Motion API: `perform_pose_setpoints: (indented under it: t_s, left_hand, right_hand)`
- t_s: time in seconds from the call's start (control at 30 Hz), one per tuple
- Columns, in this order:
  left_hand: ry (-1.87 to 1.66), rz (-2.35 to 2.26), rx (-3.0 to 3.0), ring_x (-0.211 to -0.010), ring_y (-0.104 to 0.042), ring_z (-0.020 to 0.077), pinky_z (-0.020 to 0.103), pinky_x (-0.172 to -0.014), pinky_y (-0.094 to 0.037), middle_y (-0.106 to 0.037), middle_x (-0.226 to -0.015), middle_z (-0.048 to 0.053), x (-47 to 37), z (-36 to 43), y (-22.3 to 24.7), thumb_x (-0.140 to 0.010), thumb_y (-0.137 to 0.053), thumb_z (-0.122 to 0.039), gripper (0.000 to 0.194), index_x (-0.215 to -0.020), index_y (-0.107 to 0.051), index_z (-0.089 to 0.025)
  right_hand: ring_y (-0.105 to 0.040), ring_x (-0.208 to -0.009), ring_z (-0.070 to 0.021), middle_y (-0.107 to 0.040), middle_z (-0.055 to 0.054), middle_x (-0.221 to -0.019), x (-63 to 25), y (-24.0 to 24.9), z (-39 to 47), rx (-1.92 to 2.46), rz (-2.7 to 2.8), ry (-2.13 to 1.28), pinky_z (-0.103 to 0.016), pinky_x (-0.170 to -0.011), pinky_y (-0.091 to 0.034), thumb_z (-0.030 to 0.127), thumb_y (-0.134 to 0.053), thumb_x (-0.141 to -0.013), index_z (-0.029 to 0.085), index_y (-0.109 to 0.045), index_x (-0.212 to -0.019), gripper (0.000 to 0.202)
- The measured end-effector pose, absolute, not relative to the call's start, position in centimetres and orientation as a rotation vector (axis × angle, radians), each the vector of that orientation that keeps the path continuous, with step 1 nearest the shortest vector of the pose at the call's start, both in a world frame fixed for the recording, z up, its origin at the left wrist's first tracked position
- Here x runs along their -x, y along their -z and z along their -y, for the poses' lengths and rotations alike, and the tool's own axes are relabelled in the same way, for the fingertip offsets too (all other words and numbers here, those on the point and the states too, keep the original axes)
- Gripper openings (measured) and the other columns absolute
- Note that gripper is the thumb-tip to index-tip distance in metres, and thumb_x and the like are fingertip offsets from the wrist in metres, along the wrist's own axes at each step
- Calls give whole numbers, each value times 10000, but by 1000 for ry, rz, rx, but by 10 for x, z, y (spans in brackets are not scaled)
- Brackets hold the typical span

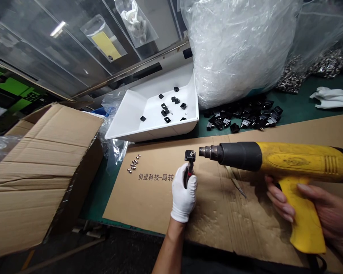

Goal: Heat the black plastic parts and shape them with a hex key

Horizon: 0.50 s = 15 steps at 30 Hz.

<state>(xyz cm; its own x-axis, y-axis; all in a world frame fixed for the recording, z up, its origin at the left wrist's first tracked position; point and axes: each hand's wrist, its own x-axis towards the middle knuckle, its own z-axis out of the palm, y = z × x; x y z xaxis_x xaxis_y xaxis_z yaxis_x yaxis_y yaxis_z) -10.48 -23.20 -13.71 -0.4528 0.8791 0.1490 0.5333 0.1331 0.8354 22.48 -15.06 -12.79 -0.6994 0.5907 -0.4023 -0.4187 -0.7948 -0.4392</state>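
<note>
In a white glove, my left hand point(183, 198) is closed around a pair of pliers point(189, 170). A small black block point(188, 156) is held at the jaws, with a shiny metal fitting point(192, 153) showing on its face. My bare right hand point(331, 211) grips the handle of a yellow heat gun point(294, 160). The gun's stepped metal nozzle point(210, 152) points left at the block, a short gap away. Below the gun, a thin metal tool, perhaps tweezers point(238, 185), lies on the cardboard sheet point(148, 205). Several small metal fittings point(133, 164) lie on the left.
A white tray point(157, 134) with several black blocks stands behind the cardboard. More black blocks point(246, 114) are heaped beside a large plastic bag point(240, 49). Metal parts point(291, 74) and a white glove point(333, 97) lie back right. An open carton point(31, 182) stands left.
</note>
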Motion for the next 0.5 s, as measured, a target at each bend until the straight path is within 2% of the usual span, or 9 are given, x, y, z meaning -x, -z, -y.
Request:
perform_pose_setpoints:
  t_s: [0.27, 0.5]
  left_hand:
    - [-1258, -2007, -1363, -1086, -663, 288, 436, -1012, -499, -704, -1135, 132, 103, 230, 133, -967, -528, -630, 572, -1294, -637, -174]
    - [-1247, -2041, -1335, -1092, -665, 295, 442, -1016, -499, -710, -1133, 137, 102, 230, 132, -947, -538, -664, 624, -1304, -640, -162]
  right_hand:
    - [-614, -685, -185, -655, -90, -892, -226, 129, 151, 686, 379, -2483, -300, -610, -587, 398, -714, -850, 181, -741, -1201, 413]
    - [-629, -699, -172, -662, -90, -915, -227, 131, 151, 633, 397, -2531, -273, -650, -577, 407, -674, -882, 168, -733, -1234, 430]
